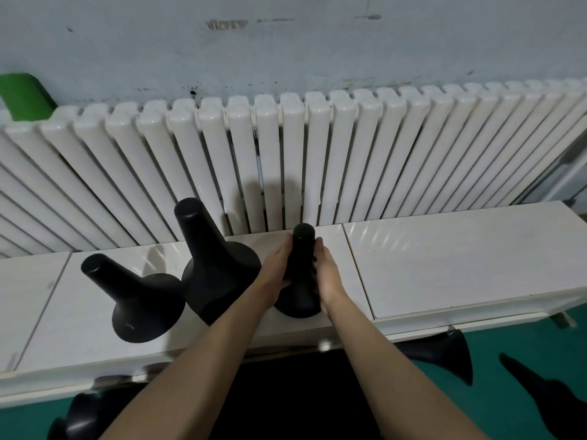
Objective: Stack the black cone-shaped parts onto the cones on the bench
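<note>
Three black cones stand upright on the white tiled bench point(444, 258). The left cone point(136, 296) and the taller middle cone point(212, 262) stand untouched. The right cone point(300, 274) is held from both sides: my left hand point(276, 265) wraps the left of its neck and my right hand point(327, 271) grips the right side, fingers curled round it. Its base rests near the bench's front edge. Whether it is one cone or several nested ones cannot be told.
A white ribbed radiator point(317, 160) stands against the wall just behind the bench. More black cones lie on the green floor at lower right point(451, 354), far right point(546, 392) and lower left point(85, 414). A green object point(22, 96) sits at upper left.
</note>
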Available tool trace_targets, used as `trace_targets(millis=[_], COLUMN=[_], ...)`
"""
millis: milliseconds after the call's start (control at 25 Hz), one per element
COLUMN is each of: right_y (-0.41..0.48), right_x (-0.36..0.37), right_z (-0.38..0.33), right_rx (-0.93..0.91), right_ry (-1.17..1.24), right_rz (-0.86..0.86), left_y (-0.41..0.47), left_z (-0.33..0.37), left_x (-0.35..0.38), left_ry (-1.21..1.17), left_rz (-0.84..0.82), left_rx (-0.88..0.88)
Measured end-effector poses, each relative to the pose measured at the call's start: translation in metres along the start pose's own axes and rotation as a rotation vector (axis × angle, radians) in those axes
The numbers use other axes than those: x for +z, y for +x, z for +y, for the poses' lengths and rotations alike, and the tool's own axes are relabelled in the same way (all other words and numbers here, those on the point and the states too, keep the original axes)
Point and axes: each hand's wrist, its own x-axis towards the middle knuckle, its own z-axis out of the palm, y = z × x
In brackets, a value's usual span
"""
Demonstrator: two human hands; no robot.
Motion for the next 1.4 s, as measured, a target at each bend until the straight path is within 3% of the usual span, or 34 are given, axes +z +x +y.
trace_targets(millis=[560, 1040, 1400], right_y=[-0.048, -0.151, -0.183], right_x=[-0.007, -0.011, -0.031], right_z=[-0.021, -0.049, -0.039], right_rx=[0.118, -0.003, -0.07], right_ry=[-0.087, -0.088, -0.132], right_rz=[0.006, 0.017, 0.062], left_y=[-0.048, -0.143, -0.163], left_z=[0.009, 0.025, 0.011], left_x=[0.007, 0.012, 0.012], left_ry=[0.071, 0.129, 0.135], left_rz=[0.001, 0.002, -0.044], left_rx=[0.001, 0.092, 0.078])
